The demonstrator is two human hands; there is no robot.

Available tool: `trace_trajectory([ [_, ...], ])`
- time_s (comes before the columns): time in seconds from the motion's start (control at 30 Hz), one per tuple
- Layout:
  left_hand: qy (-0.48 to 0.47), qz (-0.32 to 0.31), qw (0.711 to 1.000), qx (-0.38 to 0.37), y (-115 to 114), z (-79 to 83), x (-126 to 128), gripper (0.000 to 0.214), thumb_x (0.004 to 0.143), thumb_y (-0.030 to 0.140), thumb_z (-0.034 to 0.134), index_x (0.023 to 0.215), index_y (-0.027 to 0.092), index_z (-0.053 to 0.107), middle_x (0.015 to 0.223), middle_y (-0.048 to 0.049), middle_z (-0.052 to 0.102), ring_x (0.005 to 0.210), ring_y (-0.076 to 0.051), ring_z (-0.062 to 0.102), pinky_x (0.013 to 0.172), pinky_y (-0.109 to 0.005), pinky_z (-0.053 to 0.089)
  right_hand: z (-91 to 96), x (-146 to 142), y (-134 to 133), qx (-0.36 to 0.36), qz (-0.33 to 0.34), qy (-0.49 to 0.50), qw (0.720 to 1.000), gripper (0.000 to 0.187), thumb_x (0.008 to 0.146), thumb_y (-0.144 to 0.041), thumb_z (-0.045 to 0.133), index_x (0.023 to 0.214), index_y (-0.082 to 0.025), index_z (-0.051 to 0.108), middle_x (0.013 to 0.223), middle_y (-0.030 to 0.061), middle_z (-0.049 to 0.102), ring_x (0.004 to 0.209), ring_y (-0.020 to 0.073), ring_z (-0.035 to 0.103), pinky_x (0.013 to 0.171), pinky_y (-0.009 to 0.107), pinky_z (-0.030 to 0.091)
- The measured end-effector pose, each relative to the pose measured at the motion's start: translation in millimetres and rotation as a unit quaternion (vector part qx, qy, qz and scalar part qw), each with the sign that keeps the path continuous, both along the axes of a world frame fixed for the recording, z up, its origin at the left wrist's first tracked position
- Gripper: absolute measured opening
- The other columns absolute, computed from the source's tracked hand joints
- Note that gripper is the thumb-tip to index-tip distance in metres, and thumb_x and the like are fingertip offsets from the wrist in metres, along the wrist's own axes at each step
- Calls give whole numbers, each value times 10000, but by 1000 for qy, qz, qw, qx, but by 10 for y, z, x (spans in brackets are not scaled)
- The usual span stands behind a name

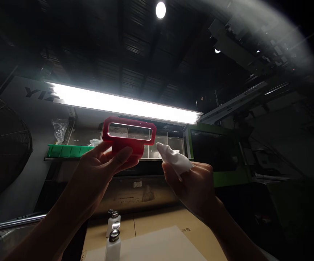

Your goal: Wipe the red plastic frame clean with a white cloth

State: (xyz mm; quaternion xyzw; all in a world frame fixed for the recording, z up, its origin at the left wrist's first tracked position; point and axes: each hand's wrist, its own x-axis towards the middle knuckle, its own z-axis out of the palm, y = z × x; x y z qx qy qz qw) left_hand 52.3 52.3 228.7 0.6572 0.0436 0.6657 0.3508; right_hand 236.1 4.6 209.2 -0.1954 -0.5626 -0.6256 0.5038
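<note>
Head camera looks up toward a bright fluorescent strip light [124, 105], and the left hand [102, 170] lifts a red plastic frame with a clear rectangular window [129, 135] right in front of it, at about 12 o'clock from the wrist. Holding it against the lamp lets light pass through the clear pane, so marks on it would likely show. Thumb and fingers are clamped on the solid red tab below the window, which keeps them off the pane itself.

At 3 o'clock from the frame, just beside it but apart, the right hand [195, 185] has a white cloth wrapped over a fingertip [174, 158]; the fingers are curled together, pinning the cloth in place and leaving its tip pointed at the frame.

Below, at 6 o'clock, two small white dispenser bottles with metal pump tops [113, 232] stand on a tan cardboard-covered bench [157, 221], next to a pale sheet [157, 246]. A green plastic bin [67, 150] sits on a shelf at 9 o'clock from the frame, and a wire fan guard [4, 145] fills the far left.

Dark letters on the grey panel at 10 o'clock begin "YIZ"; the rest is washed out by glare. Small print on the cardboard is too blurred to read.
</note>
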Motion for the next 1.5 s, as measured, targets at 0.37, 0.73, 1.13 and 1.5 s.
trace_trajectory([
  [0.37, -10, -19, 1000, -11, -25, -72, 65, 393, 567, 415, 816, 905, 267, 683, 732, 53, 734, 703, -123, 695, 651, -159, 554, 162, -297, 77, 72, -78, -16, 994, 333, 881, -221, 519, 556, -173, 576, 406, -62, 395, 401, 69, 278, 420, 230, 200],
  [0.73, -13, -14, 998, -58, -92, -86, 29, 351, 616, 372, 806, 896, 224, 655, 778, 35, 761, 755, -132, 707, 733, -163, 549, 65, -145, 206, 89, -41, 45, 994, 386, 923, -238, 458, 558, -156, 554, 376, -61, 388, 365, 64, 237, 391, 233, 204],
  [1.13, 1, -23, 998, -60, -86, -108, 52, 344, 660, 361, 779, 936, 213, 635, 817, 26, 766, 789, -129, 707, 753, -161, 541, 85, -206, 218, 85, -28, 13, 996, 386, 912, -227, 474, 534, -162, 524, 379, -64, 384, 369, 58, 283, 408, 227, 219],
  [1.5, -2, -9, 998, -63, -98, -111, 36, 346, 655, 383, 776, 928, 221, 637, 824, 19, 767, 793, -132, 706, 757, -169, 529, 68, -154, 239, 91, -14, 15, 996, 309, 898, -216, 498, 605, -154, 574, 405, -64, 396, 385, 63, 268, 415, 228, 213],
])
